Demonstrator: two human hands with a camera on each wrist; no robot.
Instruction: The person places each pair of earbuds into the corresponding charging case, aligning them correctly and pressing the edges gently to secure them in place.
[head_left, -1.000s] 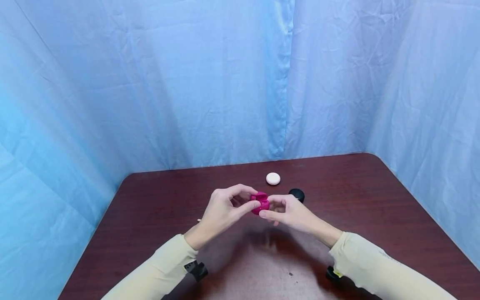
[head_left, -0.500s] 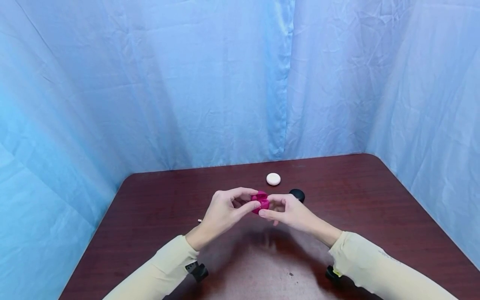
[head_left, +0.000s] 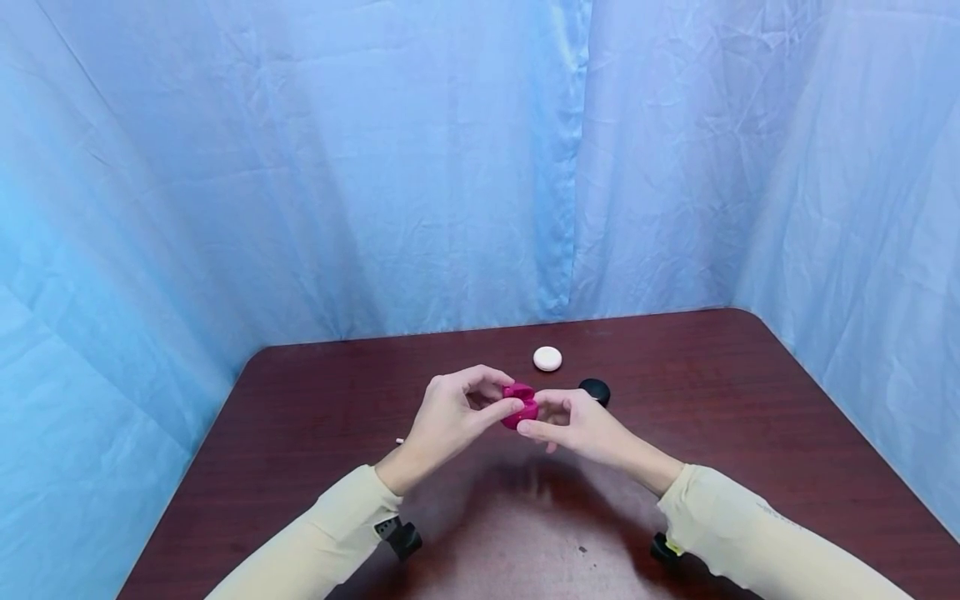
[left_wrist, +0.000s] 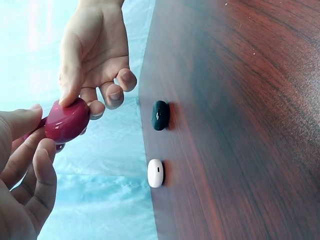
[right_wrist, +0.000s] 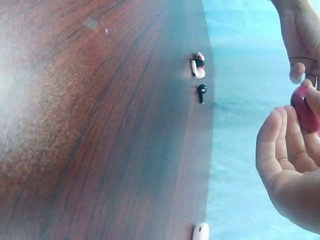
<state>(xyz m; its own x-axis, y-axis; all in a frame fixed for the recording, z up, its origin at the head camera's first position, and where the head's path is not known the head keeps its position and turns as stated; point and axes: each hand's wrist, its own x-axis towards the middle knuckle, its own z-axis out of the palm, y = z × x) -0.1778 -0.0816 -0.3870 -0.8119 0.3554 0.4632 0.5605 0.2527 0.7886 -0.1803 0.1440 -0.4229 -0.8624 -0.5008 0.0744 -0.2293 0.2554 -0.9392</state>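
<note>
While a pale blue curtain (head_left: pixel 450 167) is hanging behind everything, a dark red-brown worktop (head_left: pixel 750 400) is spreading out beneath two cream sleeves (head_left: pixel 337 521). The left hand (head_left: pixel 448 412) is pinching one side of a magenta earbud case (left_wrist: pixel 66 120), thumb and fingers bent onto it, and the right hand (head_left: pixel 585 427) is pinching the opposite side, so each grip is clamped on the same case. It is hanging in the air between the hands, above the worktop, with its lid (head_left: pixel 522 390) standing raised from the body. Judging by the glossy, rounded shell, it is probably weighing little, behaving like stiff plastic and giving fingertips a rather slippery surface; the join of lid and body is likely being the most fragile spot. The surest hold is probably lying around the thicker body, thumb opposing fingers, with only light pressure going onto the lid. Beyond the hands, a black earbud case (left_wrist: pixel 160 115) and a white earbud case (left_wrist: pixel 155 173) are resting apart on the worktop. Smallest of all, a black earbud (right_wrist: pixel 202 93) is lying near a cluster of earbuds (right_wrist: pixel 198 66), whose pieces are appearing too small to sort out.
</note>
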